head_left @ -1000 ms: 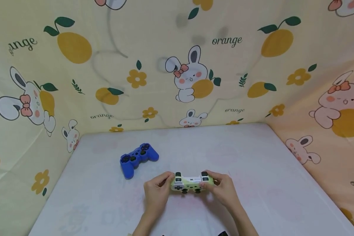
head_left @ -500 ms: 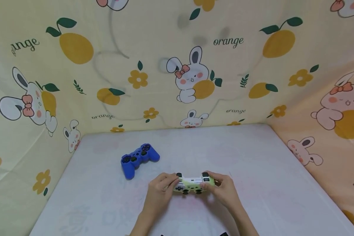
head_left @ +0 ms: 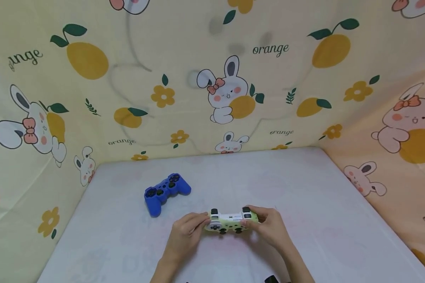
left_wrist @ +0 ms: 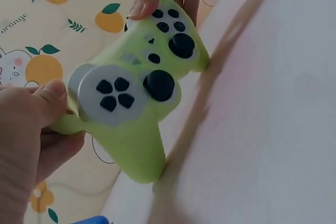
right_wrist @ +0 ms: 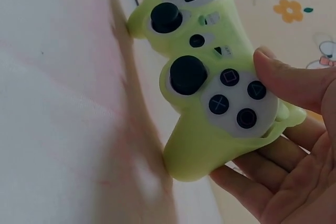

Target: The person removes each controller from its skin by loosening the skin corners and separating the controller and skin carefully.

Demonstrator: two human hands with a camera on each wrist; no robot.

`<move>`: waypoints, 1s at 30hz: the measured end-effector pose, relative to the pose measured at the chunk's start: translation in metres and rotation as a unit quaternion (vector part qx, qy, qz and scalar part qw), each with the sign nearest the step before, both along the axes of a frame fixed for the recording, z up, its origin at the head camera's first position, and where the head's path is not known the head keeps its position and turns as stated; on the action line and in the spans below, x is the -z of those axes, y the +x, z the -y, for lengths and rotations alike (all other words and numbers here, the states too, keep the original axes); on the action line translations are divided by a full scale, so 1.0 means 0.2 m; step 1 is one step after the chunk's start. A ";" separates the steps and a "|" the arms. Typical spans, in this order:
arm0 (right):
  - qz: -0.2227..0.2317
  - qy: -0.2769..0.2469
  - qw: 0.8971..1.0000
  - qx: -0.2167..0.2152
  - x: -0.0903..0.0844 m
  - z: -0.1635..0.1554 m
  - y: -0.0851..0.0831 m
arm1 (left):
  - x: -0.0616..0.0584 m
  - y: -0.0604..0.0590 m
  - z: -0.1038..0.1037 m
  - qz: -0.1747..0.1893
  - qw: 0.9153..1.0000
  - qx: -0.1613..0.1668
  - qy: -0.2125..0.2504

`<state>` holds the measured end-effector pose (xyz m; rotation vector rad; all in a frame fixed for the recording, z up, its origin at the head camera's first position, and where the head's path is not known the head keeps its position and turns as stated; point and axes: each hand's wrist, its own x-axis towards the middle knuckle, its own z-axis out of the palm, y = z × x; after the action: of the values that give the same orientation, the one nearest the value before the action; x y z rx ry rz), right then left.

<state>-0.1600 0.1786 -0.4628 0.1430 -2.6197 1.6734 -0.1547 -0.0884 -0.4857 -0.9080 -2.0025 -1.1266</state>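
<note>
Head view: both hands hold a yellow-green game controller (head_left: 230,221) just above the white table (head_left: 304,220), left hand (head_left: 185,232) wrapped on one grip, right hand (head_left: 269,226) on the other, thumb by the face buttons (right_wrist: 236,100). Likely light and rigid under a soft, grippy silicone skin; the two handles look the safest hold, clear of the thumbsticks (left_wrist: 159,85). Blue game controller (head_left: 166,190) lies apart to the left, not in the way.
</note>
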 end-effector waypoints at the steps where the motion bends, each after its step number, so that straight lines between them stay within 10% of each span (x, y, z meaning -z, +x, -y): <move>1: -0.001 0.001 1.000 -0.002 0.00 0.00 0.00 | 0.01 0.00 0.01 0.004 1.000 0.000 -0.007; 12: 0.008 -0.027 1.000 -0.007 -0.01 -0.01 -0.01 | 0.07 0.02 0.05 0.091 0.995 -0.025 -0.012; 22: -0.010 -0.033 0.999 -0.016 0.05 -0.03 -0.02 | 0.05 0.05 -0.12 0.131 0.984 -0.118 0.003; 30: -0.009 -0.039 0.998 -0.045 0.06 -0.04 -0.03 | 0.07 0.03 -0.12 0.201 0.975 -0.086 0.049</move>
<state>-0.1662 0.1863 -0.4756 0.2779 -2.5658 1.7905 -0.1484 -0.0641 -0.5002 -0.4690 -2.2683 -1.3780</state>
